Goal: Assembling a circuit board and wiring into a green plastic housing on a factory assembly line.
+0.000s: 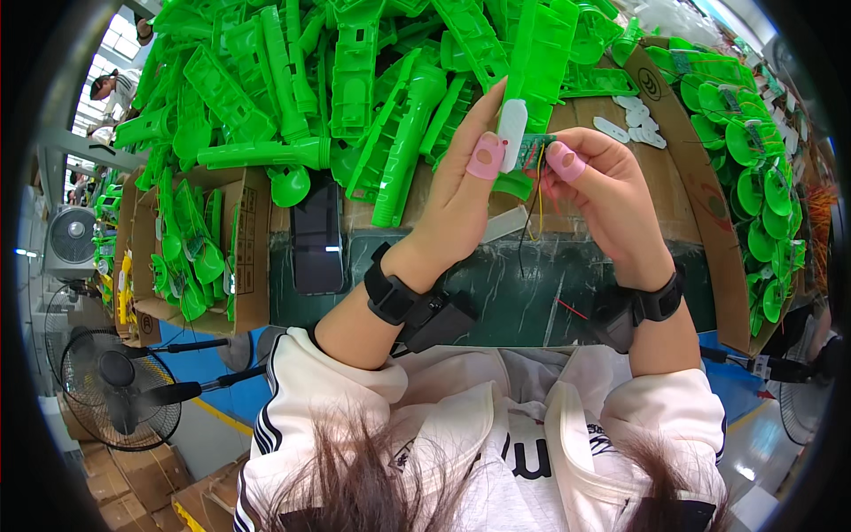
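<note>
My left hand (pixel 456 195) is closed round a long bright-green plastic housing (pixel 538 58), its thumb pressing a white rounded strip (pixel 511 129) against it. A small green circuit board (pixel 534 142) sits beside the strip, pinched by my right hand (pixel 612 186) between thumb and fingers. Thin red, black and yellow wires (pixel 540 199) dangle from the board over the bench. Both thumbs wear pink finger covers with a hole in them. How the board meets the housing is partly hidden by my fingers.
Green housings (pixel 355 71) are heaped at the back. White strips (pixel 631 122) lie right of my right hand. A phone (pixel 317 235) rests on the dark bench (pixel 505 301). Cardboard boxes of green parts flank me, the left box (pixel 253 239) and right box (pixel 709 222). A fan (pixel 115 381) stands left.
</note>
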`<state>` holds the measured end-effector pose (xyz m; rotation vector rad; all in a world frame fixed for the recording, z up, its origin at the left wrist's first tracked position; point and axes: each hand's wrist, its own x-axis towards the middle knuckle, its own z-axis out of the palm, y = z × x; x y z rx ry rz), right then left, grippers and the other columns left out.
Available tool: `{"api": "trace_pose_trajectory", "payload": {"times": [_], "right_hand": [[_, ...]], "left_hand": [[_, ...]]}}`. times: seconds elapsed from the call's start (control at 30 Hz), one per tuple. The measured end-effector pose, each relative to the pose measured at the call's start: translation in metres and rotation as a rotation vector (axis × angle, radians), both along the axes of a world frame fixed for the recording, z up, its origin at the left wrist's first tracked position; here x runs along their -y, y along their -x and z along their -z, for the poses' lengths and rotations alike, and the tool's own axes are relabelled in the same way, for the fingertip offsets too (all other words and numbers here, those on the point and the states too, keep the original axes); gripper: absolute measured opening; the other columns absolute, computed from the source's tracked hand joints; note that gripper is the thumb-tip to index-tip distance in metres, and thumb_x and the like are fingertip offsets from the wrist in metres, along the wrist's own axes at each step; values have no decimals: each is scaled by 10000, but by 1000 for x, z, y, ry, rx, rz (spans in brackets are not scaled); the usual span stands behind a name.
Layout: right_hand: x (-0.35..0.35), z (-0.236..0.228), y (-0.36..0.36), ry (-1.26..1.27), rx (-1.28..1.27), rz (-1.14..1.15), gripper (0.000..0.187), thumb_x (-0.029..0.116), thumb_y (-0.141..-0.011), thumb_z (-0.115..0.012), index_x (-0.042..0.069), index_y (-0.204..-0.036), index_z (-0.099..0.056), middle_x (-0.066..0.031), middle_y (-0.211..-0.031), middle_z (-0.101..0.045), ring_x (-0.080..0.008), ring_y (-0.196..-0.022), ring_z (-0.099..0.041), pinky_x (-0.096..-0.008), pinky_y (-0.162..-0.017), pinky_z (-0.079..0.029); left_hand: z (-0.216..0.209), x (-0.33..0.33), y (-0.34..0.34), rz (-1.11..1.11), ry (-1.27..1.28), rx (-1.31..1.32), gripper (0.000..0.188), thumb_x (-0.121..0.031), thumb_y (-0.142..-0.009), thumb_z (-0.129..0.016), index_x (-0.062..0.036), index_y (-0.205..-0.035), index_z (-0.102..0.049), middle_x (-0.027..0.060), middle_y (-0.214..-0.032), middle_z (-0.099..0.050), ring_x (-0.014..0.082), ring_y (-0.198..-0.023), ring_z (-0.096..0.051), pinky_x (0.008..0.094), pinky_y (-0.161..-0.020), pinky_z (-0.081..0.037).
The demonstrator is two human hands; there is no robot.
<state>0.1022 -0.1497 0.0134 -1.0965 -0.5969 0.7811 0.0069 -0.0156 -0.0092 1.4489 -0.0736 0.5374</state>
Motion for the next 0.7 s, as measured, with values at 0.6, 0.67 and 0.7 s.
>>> {"api": "trace_pose_trajectory", "payload": {"times": [0.6,0.67,0.7], "right_hand": [[-5,7,6,78,110,173,172,163,-802,-644,-7,-830,-639,14,-655,-568,-30,-582,-476,-161,-513,-353],[-5,3,9,46,108,169,167,150,-803,-640,-16,-826,-638,4,-680,-568,-38,-608,-484,-165,-534,-361],[-5,1,11,15,106,163,162,138,-805,-637,-24,-822,-638,-6,-706,-569,-47,-634,-492,-169,-555,-369]], "left_hand": [[-3,12,-3,135,237,-52,804,-667,-822,-255,-137,-1399,-75,94,-1257,-411,211,-1113,-462,361,-897,-421],[-2,12,-4,120,196,-55,818,-675,-814,-268,-135,-1398,-75,104,-1254,-414,215,-1117,-461,364,-900,-419],[0,10,-5,126,192,-44,815,-672,-815,-279,-136,-1396,-78,116,-1242,-423,217,-1113,-463,362,-899,-419]]}}
